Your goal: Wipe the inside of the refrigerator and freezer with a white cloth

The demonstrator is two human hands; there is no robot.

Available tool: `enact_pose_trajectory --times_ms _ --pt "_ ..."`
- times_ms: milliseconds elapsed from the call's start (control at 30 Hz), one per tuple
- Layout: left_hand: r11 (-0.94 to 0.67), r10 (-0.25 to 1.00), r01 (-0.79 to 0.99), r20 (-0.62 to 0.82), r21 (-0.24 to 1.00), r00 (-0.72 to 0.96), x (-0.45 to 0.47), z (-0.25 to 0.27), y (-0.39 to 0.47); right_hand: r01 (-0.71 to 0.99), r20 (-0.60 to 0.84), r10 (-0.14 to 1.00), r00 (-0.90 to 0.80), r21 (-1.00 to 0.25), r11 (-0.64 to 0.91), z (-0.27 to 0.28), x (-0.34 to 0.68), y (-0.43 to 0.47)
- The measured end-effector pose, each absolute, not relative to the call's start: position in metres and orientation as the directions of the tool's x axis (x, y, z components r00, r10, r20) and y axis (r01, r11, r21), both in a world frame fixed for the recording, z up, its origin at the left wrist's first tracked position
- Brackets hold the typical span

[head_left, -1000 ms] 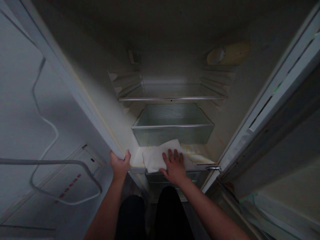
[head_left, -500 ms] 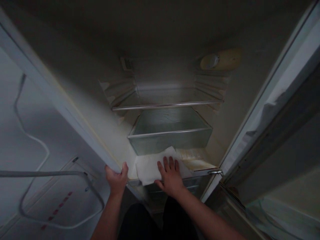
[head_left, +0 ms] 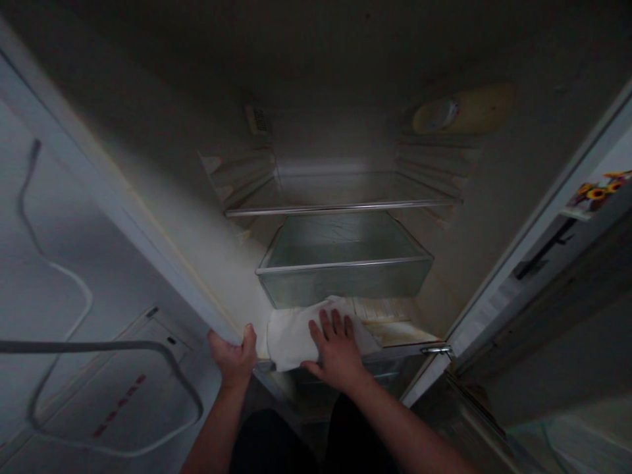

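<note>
Four spread fingers of the right hand (head_left: 336,350) rest on a white cloth (head_left: 291,336) near six o'clock, that grip flat with the thumb out to the side. The cloth covers part of the fridge floor (head_left: 395,311), in front of a clear drawer (head_left: 345,282) mid-dial. At seven o'clock the left hand (head_left: 234,357) has its grip pinching the fridge edge (head_left: 172,266). A shelf (head_left: 345,208) crosses toward twelve; a grey cable (head_left: 123,345) loops at eight.

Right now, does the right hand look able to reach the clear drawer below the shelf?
Probably yes: the right hand rests on the white cloth, just in front of the clear drawer, and nothing seems to block the drawer's front.
</note>
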State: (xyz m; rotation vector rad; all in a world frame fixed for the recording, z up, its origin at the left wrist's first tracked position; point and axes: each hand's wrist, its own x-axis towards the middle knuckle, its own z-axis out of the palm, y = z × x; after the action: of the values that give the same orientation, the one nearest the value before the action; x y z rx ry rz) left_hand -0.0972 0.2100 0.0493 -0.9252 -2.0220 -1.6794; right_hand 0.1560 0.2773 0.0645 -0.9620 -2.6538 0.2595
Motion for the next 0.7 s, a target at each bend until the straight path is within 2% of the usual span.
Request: enact_pose_trajectory --times_ms 267,700 --pt "0.152 0.176 0.662 0.639 0.733 -0.748 -0.092 0.054 0.209 0.554 0.212 0.614 -0.761 -0.281 0.784 0.069 0.161 0.287" --pt "0.178 0.157 0.668 0.649 0.723 -0.744 -0.090 0.056 0.209 0.544 0.254 0.612 -0.749 -0.292 0.787 0.068 0.157 0.291"
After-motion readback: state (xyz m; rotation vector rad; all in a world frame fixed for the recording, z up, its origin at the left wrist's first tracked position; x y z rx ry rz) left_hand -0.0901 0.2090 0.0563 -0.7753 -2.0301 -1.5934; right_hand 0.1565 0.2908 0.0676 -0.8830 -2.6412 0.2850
